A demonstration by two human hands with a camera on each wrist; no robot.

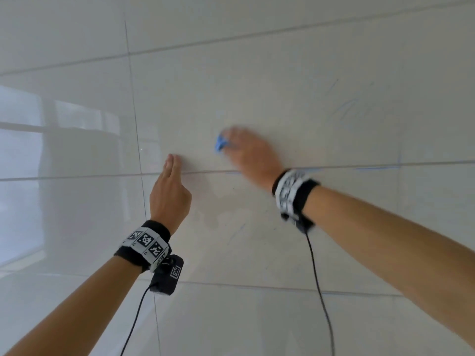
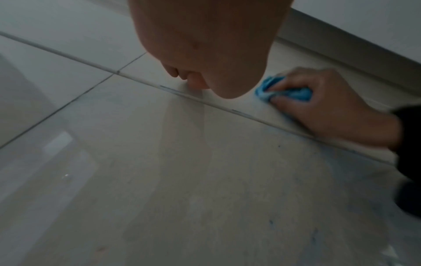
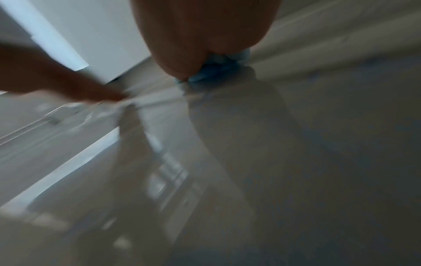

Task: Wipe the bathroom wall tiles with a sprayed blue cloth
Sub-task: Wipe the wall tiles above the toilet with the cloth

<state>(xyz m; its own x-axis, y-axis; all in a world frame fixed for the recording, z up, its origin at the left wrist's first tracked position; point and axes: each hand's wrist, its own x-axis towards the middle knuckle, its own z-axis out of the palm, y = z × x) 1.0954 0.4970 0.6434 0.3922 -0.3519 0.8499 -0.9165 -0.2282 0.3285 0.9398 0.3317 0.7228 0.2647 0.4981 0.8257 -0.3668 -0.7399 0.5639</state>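
Against the glossy wall tiles [image 1: 295, 80], both forearms reach up from the lower edge of the head view. Right hand [image 1: 253, 152], motion-blurred, lies at the 12 o'clock side of centre with its palm toward the wall; its fingers [image 2: 293, 84] and thumb curl round a bunched blue cloth [image 2: 284, 90] pressed to the tile just above a horizontal grout line [image 1: 77, 176]. Left hand [image 1: 169, 194], at the cloth's 8 o'clock, stands edge-on; its fingers [image 1: 171, 163] are straight and together, tips at the grout line. Faint blue streaks [image 1: 347, 104] mark the tile at 2 o'clock.
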